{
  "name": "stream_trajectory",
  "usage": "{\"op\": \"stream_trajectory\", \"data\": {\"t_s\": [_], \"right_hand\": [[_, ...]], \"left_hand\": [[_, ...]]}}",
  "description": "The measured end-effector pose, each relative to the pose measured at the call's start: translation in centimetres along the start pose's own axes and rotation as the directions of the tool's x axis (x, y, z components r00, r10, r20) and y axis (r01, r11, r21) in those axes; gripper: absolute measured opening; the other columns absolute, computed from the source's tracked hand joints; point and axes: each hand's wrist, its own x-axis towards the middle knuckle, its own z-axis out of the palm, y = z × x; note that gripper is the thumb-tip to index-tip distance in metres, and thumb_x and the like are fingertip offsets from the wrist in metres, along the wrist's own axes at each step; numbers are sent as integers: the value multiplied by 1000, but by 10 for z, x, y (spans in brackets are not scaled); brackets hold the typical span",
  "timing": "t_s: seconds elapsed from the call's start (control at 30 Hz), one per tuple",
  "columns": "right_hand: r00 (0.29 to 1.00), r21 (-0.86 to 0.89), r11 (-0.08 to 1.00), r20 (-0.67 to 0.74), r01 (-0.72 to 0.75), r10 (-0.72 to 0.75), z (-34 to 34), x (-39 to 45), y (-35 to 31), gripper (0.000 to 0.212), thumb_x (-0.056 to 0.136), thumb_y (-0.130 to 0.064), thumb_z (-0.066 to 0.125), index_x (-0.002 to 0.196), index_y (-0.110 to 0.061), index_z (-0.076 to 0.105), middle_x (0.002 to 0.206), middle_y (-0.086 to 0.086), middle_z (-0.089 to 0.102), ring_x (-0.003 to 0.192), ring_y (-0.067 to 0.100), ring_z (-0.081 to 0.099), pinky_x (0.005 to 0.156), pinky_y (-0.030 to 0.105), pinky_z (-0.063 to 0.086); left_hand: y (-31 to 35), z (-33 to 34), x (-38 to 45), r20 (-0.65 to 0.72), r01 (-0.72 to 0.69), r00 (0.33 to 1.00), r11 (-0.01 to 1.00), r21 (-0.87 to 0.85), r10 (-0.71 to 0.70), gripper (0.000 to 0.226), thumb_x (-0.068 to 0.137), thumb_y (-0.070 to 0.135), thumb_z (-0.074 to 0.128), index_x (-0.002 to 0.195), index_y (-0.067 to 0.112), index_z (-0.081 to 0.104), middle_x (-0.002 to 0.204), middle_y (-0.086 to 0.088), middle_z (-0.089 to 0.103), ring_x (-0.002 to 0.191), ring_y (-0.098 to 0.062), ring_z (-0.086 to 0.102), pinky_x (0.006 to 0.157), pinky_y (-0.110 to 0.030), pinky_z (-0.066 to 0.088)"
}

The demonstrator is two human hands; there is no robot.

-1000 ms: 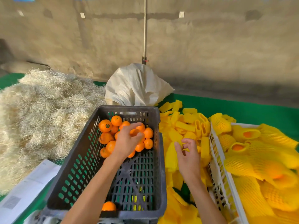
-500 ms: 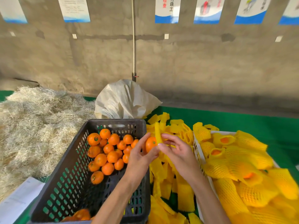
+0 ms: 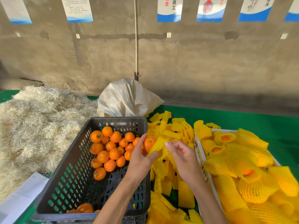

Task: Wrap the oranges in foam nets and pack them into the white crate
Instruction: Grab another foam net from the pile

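Observation:
My left hand [image 3: 140,156] grips an orange [image 3: 149,143] above the right wall of the dark crate [image 3: 68,186]. A yellow foam net [image 3: 159,147] is partly stretched over that orange, and my right hand [image 3: 179,152] pinches the net's other side. Several bare oranges [image 3: 111,147] lie at the far end of the dark crate. The white crate [image 3: 199,156] stands to the right, filled with several net-wrapped oranges [image 3: 226,165]. Loose flat nets [image 3: 173,131] are heaped between the two crates.
A straw pile [image 3: 37,126] covers the left of the green table [image 3: 242,120]. A white sack [image 3: 127,99] sits behind the dark crate. White paper [image 3: 21,198] lies at the lower left. A concrete wall with posters stands behind.
My left hand lifted an orange out of the dark crate and carried it right. My right hand took a net from the heap, and the net now partly covers the orange.

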Motion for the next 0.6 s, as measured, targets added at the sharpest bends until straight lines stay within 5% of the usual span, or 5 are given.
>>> {"op": "stream_trajectory", "data": {"t_s": [0.1,0.17,0.23,0.33,0.6], "right_hand": [[992,291,951,92,-107,84,0,-3,-6,35,97,-44,58,103,-11,69,100,9,74,101,22,71,89,40,60],[965,635,727,183,-261,186,1,-4,-9,34,98,-35,58,124,-12,64,120,11,73,114,27,69,92,39,59],[912,784,485,247,-387,327,0,-2,-8,36,99,-25,59,131,-9,57,123,14,71,114,30,69,84,39,61],[822,811,321,305,-489,481,-5,1,-2,34,98,-19,58,129,-7,58,116,16,74,102,29,73,67,38,62],[772,802,265,338,-536,539,-9,1,14,54,85,-20,69,135,-5,56,121,18,71,103,29,73,67,36,63]], "left_hand": [[-3,3,1,-51,-15,999,999,44,17,67,95,0,66,150,32,46,132,10,64,108,-6,69,88,-28,59],[-3,6,1,-34,60,998,997,-43,-62,52,102,3,55,145,32,54,132,9,66,112,-7,68,93,-34,60],[-1,9,0,61,191,982,949,-253,-181,43,107,4,45,133,30,66,125,5,72,112,-15,71,89,-39,62],[-1,7,-2,177,351,936,811,-467,-303,45,99,-2,42,128,18,70,129,-16,71,109,-38,69,87,-49,62],[-11,4,-5,433,598,801,521,-609,-412,54,76,12,54,129,9,60,128,-23,68,109,-46,65,77,-49,57]]}}
